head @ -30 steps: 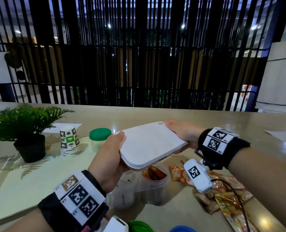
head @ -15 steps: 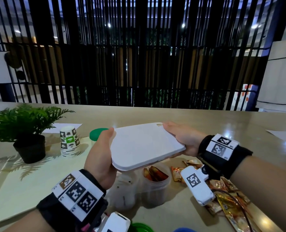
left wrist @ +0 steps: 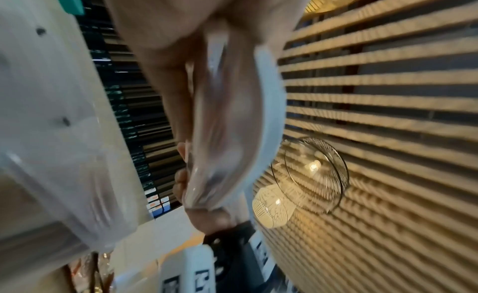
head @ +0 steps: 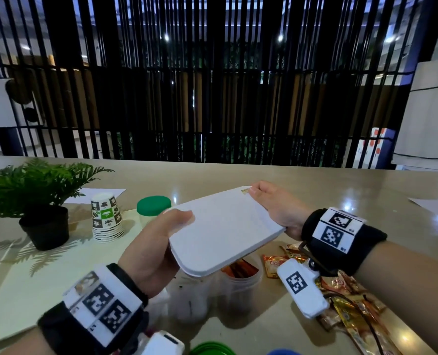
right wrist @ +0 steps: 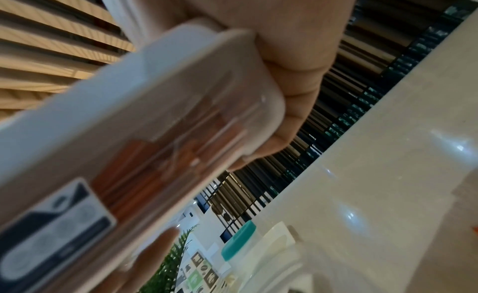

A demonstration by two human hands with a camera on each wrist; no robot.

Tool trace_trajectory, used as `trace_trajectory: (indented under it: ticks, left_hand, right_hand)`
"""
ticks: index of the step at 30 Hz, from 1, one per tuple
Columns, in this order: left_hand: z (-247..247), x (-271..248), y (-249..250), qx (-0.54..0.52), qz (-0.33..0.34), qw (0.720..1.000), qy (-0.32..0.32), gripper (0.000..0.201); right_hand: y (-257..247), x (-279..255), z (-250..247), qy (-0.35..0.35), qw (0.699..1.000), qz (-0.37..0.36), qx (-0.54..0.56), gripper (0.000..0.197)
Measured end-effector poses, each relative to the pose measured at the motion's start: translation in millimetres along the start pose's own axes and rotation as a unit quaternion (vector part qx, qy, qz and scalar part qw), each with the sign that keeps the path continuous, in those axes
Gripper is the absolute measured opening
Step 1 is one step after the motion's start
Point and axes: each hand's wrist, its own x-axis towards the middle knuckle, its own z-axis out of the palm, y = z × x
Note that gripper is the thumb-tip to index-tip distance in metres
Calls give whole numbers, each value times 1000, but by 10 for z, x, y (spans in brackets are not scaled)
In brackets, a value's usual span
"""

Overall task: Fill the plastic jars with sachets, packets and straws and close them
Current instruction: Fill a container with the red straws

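Observation:
Both hands hold a flat clear box with a white lid in the air above the table, tilted down toward me. My left hand grips its near left end and my right hand grips its far right end. The right wrist view shows brown straws inside the box. Below the box stand two open plastic jars: one holds brown sachets, the other holds pale contents I cannot make out. Loose sachets lie on the table at the right.
A jar with a green lid, a stack of paper cups and a potted plant stand at the back left. A loose green lid and a blue lid lie at the near edge.
Both hands have carried the box slightly left and tipped its near end lower. Both hands still grip it.

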Motion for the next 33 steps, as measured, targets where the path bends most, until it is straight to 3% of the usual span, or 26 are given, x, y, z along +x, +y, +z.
trace_trajectory:
  ticks: [2, 5, 10, 11, 14, 16, 17, 19, 20, 24, 28, 33]
  left_hand:
    - [-45, -11, 49, 47, -34, 998, -37, 48]
    - [-66, -4, 88, 66, -29, 996, -49, 37]
    - [-35, 18, 45, 62, -29, 997, -48, 38]
    - [-43, 19, 34, 63, -37, 996, -53, 38]
    - [-59, 32, 34, 78, -65, 991, -85, 39]
    - [-84, 54, 37, 86, -74, 989, -99, 40]
    - [-92, 63, 36, 89, -75, 988, -99, 43]
    - [-85, 69, 23, 86, -67, 990, -92, 45]
    - [-68, 71, 15, 82, -60, 991, -85, 44]
    - [5, 95, 23, 32, -39, 998, -42, 30]
    - [28, 113, 22, 11, -39, 998, -38, 19]
    - [-6, 103, 69, 8, -95, 992, -85, 26]
  right_hand:
    - [-19, 11, -36, 4, 1000, -9, -1, 22]
    - [-26, 79, -71, 12, 1000, -10, 2, 27]
    - [-103, 115, -133, -31, 995, 73, -63, 58]
    - [-100, 127, -142, -44, 993, 85, -73, 57]
    - [-88, 153, -130, -52, 992, 86, -73, 26]
    - [-61, 166, -132, -44, 992, 81, -81, 25]
    - [-48, 173, -125, -40, 992, 77, -91, 37]
    - [-31, 186, -146, -11, 991, 86, -106, 84]
    - [-33, 187, -163, -4, 992, 91, -93, 97]
    - [-32, 163, -252, -34, 994, 105, -3, 58]
    - [-58, 105, -240, -25, 995, 95, -9, 53]
    - [-44, 114, -220, -4, 997, 72, -9, 49]
